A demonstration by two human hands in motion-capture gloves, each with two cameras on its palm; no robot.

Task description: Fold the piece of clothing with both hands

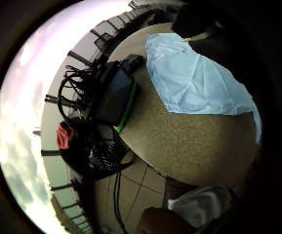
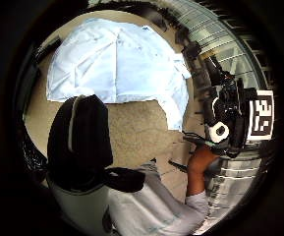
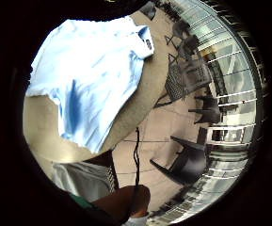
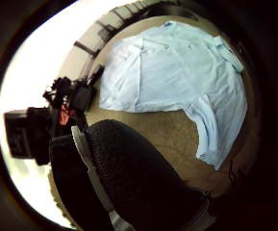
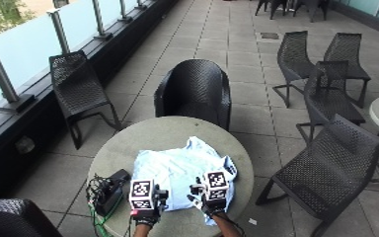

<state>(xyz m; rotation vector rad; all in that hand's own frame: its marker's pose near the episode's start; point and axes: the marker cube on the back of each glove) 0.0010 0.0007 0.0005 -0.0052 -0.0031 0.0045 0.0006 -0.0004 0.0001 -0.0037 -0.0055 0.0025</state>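
On the round bench [image 5: 170, 131], going left to right: a black device with tangled cables [image 5: 108, 191] sits near the left rim, then the left hand [image 5: 146, 213], then the right hand [image 5: 209, 203], both hovering at the near edge of the light blue shirt [image 5: 179, 170]. The shirt lies spread flat mid-bench, one sleeve trailing toward the right edge. Neither grip has hold of cloth; how far the fingers are open I cannot tell. No fold looks made yet, so the whole job seems left.

Light-blue shirt [image 5: 179, 170] on a grey-beige round table [image 5: 157, 133] — black woven chairs [image 5: 193, 91] around.
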